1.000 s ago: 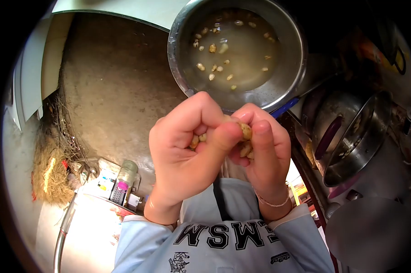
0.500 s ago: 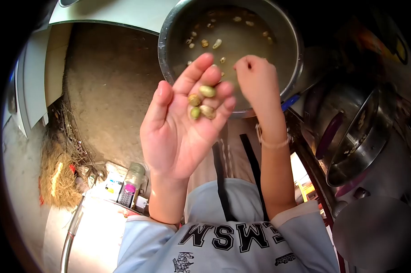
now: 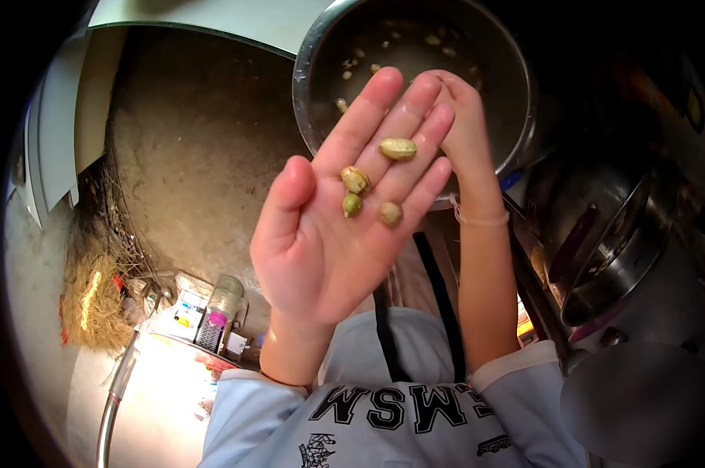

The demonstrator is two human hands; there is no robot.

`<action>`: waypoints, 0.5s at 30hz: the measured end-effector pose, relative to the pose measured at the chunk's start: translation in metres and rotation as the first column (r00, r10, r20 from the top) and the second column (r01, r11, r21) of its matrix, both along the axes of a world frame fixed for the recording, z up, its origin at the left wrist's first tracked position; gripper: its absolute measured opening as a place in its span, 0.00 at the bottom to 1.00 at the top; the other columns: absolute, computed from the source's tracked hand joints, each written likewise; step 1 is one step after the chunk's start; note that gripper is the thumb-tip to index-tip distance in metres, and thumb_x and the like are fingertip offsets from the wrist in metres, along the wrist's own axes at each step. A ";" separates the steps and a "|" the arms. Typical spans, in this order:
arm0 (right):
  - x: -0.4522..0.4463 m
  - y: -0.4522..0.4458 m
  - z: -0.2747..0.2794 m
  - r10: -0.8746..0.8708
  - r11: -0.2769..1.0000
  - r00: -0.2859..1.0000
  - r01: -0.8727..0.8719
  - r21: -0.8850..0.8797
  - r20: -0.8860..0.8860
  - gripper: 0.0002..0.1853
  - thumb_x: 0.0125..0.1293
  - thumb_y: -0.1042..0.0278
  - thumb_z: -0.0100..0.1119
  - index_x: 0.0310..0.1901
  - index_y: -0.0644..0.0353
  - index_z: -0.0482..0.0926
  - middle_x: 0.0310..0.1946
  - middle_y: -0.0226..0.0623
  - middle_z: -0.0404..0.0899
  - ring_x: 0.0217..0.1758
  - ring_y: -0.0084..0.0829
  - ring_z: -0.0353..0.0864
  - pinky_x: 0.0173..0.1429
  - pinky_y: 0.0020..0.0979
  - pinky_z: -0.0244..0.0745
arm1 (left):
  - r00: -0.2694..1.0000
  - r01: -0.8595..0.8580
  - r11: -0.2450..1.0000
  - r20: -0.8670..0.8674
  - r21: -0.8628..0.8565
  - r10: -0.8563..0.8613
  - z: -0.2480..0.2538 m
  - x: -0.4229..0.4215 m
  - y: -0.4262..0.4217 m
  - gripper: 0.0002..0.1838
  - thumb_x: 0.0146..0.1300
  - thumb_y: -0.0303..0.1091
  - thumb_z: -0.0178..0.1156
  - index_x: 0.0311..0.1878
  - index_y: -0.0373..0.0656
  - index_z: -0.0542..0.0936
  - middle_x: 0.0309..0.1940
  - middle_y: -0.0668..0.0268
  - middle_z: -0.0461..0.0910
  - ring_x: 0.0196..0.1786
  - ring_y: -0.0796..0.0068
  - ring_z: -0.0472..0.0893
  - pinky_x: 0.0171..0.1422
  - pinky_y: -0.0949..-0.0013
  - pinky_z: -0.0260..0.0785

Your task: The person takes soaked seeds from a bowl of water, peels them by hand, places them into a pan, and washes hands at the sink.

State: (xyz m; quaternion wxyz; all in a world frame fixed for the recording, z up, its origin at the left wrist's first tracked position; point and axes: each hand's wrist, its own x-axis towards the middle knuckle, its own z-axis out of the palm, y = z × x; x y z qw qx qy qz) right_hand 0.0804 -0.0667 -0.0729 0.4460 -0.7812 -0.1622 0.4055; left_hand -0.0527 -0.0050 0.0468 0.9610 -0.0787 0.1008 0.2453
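My left hand [image 3: 329,242] is palm up, its fingers stretched and slightly apart. On it rest several small greenish, peanut-like pods: a long pale one [image 3: 397,149] across the fingers, a brown-marked one [image 3: 355,180], a round green one [image 3: 352,205] and a tan one [image 3: 390,214]. Behind its fingertips is my right hand [image 3: 467,125], over a metal basin [image 3: 304,101]. The right fingers look curled, but their tips are partly hidden, so what they hold cannot be made out. More pale pods [image 3: 433,40] lie in the basin's cloudy water.
Right of my right arm, a tilted metal pot [image 3: 578,300] stands among dark cookware. A dry straw bundle [image 3: 99,312] and a glass jar [image 3: 226,295] are at lower left. A pale tabletop edge [image 3: 204,19] borders the basin at upper left.
My left hand has risen rightward and its fingers have straightened, spreading the pods farther apart. My right hand now sits partly behind the left fingers. The view has shifted slightly.
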 end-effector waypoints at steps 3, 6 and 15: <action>-0.016 0.004 0.059 -0.154 0.965 0.932 0.213 0.151 -0.329 0.09 0.56 0.76 0.40 0.30 0.63 0.73 0.12 0.26 0.64 0.14 0.13 0.60 0.17 0.15 0.53 | 0.999 0.002 0.998 -0.039 0.062 0.000 0.001 -0.001 0.001 0.34 0.61 0.37 0.39 0.63 0.37 0.34 0.64 0.55 0.27 0.67 0.61 0.30 0.68 0.60 0.29; -0.025 -0.005 0.087 -0.145 0.891 0.924 0.277 0.359 -0.354 0.08 0.58 0.77 0.39 0.31 0.63 0.71 0.12 0.23 0.63 0.13 0.11 0.57 0.16 0.14 0.50 | 0.996 0.055 0.994 -0.073 0.096 -0.048 0.005 -0.002 0.003 0.35 0.59 0.33 0.41 0.63 0.37 0.34 0.64 0.54 0.28 0.67 0.60 0.31 0.68 0.61 0.30; -0.030 -0.013 0.116 -0.111 0.811 0.948 0.259 0.525 -0.298 0.06 0.54 0.77 0.55 0.33 0.66 0.70 0.17 0.27 0.70 0.18 0.10 0.64 0.22 0.11 0.57 | 0.994 0.105 0.993 -0.033 0.054 -0.103 0.005 -0.005 0.012 0.38 0.53 0.26 0.43 0.62 0.37 0.31 0.64 0.55 0.25 0.67 0.62 0.27 0.68 0.60 0.31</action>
